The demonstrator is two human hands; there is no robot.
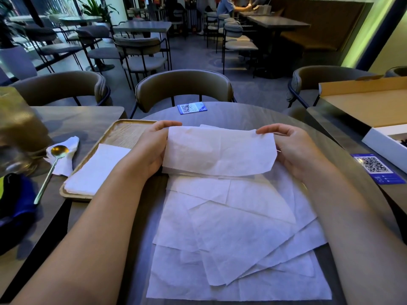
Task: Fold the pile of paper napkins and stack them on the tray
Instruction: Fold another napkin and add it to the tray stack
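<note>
A white paper napkin [218,150], folded over once, hangs above the table between both hands. My left hand [149,148] pinches its left top corner and my right hand [293,148] pinches its right top corner. Below it a loose pile of unfolded white napkins [233,234] spreads over the round grey table, several sheets overlapping at angles. To the left lies a wooden tray [125,130] with a neat stack of folded napkins [97,170] at its near end.
Left of the tray a gold spoon [52,166] rests on a crumpled napkin [66,159]. Blue QR cards lie at the table's far edge [192,108] and at the right [377,167]. An open cardboard box [370,106] stands at the right. Chairs ring the table.
</note>
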